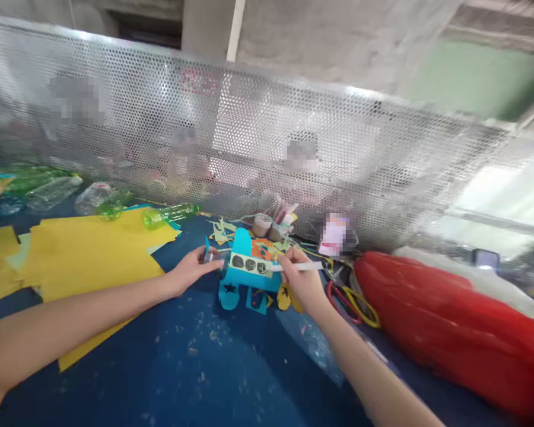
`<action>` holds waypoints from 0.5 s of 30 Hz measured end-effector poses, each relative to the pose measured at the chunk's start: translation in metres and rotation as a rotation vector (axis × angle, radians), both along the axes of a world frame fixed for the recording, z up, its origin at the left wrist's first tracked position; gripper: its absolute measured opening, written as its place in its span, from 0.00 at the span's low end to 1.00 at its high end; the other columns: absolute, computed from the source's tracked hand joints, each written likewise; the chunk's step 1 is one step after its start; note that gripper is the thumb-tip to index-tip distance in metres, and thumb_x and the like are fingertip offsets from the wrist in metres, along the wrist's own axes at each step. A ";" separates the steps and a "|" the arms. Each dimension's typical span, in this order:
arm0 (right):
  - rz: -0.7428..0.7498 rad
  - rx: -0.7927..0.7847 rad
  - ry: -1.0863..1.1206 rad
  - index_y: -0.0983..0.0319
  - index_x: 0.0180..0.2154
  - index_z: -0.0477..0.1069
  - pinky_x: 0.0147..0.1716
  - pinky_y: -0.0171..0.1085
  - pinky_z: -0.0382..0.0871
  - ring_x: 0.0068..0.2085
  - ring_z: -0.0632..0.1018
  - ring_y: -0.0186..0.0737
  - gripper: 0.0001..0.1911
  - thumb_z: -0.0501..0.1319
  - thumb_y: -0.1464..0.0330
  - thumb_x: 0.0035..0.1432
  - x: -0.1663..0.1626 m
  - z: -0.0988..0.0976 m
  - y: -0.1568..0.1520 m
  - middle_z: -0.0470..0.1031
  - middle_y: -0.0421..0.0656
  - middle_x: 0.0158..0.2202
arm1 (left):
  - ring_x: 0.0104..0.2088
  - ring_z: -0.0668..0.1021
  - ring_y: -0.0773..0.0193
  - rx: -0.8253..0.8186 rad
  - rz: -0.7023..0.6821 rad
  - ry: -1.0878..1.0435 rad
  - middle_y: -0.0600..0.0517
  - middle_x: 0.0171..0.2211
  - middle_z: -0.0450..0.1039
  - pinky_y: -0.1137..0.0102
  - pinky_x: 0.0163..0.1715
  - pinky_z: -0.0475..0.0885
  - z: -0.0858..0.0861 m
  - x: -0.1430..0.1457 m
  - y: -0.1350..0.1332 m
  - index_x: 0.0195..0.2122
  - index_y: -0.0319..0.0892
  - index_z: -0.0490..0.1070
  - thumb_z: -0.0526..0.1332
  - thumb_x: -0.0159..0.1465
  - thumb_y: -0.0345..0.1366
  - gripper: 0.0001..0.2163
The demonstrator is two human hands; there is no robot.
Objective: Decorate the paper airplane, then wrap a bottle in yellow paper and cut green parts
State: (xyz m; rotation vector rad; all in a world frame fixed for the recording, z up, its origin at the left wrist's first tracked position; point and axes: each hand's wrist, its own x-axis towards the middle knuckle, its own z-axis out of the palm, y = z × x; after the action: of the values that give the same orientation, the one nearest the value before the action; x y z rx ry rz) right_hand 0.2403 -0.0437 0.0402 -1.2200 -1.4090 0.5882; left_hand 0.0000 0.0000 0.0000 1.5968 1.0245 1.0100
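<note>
A toy plane (248,279) wrapped in blue paper is in front of me, with a pale strip of dark round windows along its side. My left hand (189,271) grips its left end between thumb and fingers. In my right hand (299,279) is a white pen-like stick (309,266), its tip at the right end of the window strip. Whether it is a pen or a brush I cannot tell. Below the plane are a blue paper piece with a black star (228,295) and a yellow piece with a star (283,298).
Yellow paper sheets (93,255) cover the left of the blue table (196,379). Plastic bottles (56,191) lie along the back left, a green bottle (171,216) on the paper. Scissors (356,305), small pots (262,225) and a red bag (449,326) are right. A perforated metal screen (258,130) stands behind.
</note>
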 end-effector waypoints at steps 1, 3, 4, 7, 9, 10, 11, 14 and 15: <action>0.003 -0.001 -0.001 0.58 0.19 0.55 0.14 0.28 0.51 0.14 0.58 0.27 0.15 0.59 0.64 0.52 0.000 0.000 -0.001 0.58 0.30 0.10 | 0.43 0.74 0.55 0.001 -0.001 -0.007 0.47 0.40 0.73 0.63 0.45 0.65 0.000 0.000 0.001 0.42 0.40 0.68 0.63 0.52 0.47 0.20; 0.009 -0.003 -0.005 0.58 0.20 0.55 0.15 0.29 0.52 0.14 0.59 0.28 0.15 0.59 0.63 0.52 -0.001 0.001 -0.002 0.58 0.31 0.10 | 0.42 0.74 0.55 0.001 0.000 -0.020 0.47 0.40 0.73 0.63 0.45 0.66 0.000 0.001 0.002 0.42 0.40 0.68 0.63 0.52 0.47 0.20; 0.012 -0.004 -0.007 0.58 0.20 0.55 0.15 0.29 0.52 0.14 0.59 0.28 0.15 0.59 0.63 0.52 -0.001 0.001 -0.003 0.59 0.31 0.10 | 0.42 0.74 0.55 0.000 0.001 -0.025 0.47 0.40 0.73 0.63 0.45 0.66 0.000 0.001 0.002 0.41 0.40 0.68 0.63 0.52 0.47 0.20; 0.024 -0.005 -0.014 0.58 0.19 0.55 0.16 0.29 0.53 0.14 0.59 0.28 0.16 0.60 0.63 0.52 -0.002 0.002 -0.003 0.59 0.31 0.10 | 0.43 0.74 0.55 -0.008 0.009 -0.037 0.48 0.40 0.73 0.63 0.46 0.66 0.000 0.002 0.001 0.41 0.40 0.68 0.64 0.52 0.46 0.20; 0.028 -0.006 -0.017 0.58 0.19 0.56 0.17 0.30 0.54 0.15 0.59 0.28 0.16 0.60 0.63 0.52 -0.003 0.003 -0.004 0.60 0.31 0.10 | 0.43 0.74 0.56 -0.020 0.013 -0.047 0.48 0.40 0.73 0.63 0.46 0.66 0.001 0.002 0.000 0.41 0.40 0.68 0.64 0.51 0.46 0.20; 0.031 -0.008 -0.018 0.58 0.19 0.56 0.17 0.30 0.55 0.15 0.59 0.28 0.16 0.60 0.63 0.52 -0.003 0.003 -0.004 0.60 0.31 0.10 | 0.43 0.74 0.56 -0.027 0.012 -0.054 0.48 0.40 0.73 0.64 0.46 0.66 0.001 0.002 0.000 0.41 0.40 0.68 0.64 0.51 0.45 0.20; 0.032 -0.011 -0.018 0.58 0.19 0.55 0.17 0.30 0.54 0.15 0.59 0.28 0.16 0.60 0.64 0.52 -0.003 0.004 -0.004 0.60 0.31 0.10 | 0.43 0.74 0.56 -0.034 0.010 -0.059 0.48 0.40 0.73 0.64 0.46 0.66 0.002 0.002 0.000 0.41 0.40 0.68 0.64 0.51 0.45 0.20; 0.029 -0.017 -0.018 0.58 0.19 0.55 0.16 0.30 0.53 0.14 0.59 0.28 0.15 0.59 0.65 0.52 -0.002 0.005 -0.004 0.59 0.31 0.10 | 0.42 0.74 0.56 -0.037 0.003 -0.060 0.48 0.39 0.73 0.64 0.46 0.66 0.003 0.002 -0.001 0.41 0.40 0.67 0.64 0.51 0.46 0.20; 0.025 -0.016 -0.017 0.58 0.19 0.54 0.15 0.29 0.52 0.14 0.59 0.28 0.15 0.59 0.65 0.52 -0.002 0.005 -0.004 0.58 0.31 0.10 | 0.42 0.74 0.56 -0.036 0.001 -0.060 0.48 0.39 0.73 0.64 0.46 0.66 0.003 0.002 0.000 0.41 0.40 0.67 0.64 0.51 0.46 0.20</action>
State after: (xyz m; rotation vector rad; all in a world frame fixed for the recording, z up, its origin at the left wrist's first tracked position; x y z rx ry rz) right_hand 0.2383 -0.0477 0.0449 -1.2236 -1.4378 0.6087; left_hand 0.0022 -0.0005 0.0028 1.5285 0.9976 1.0285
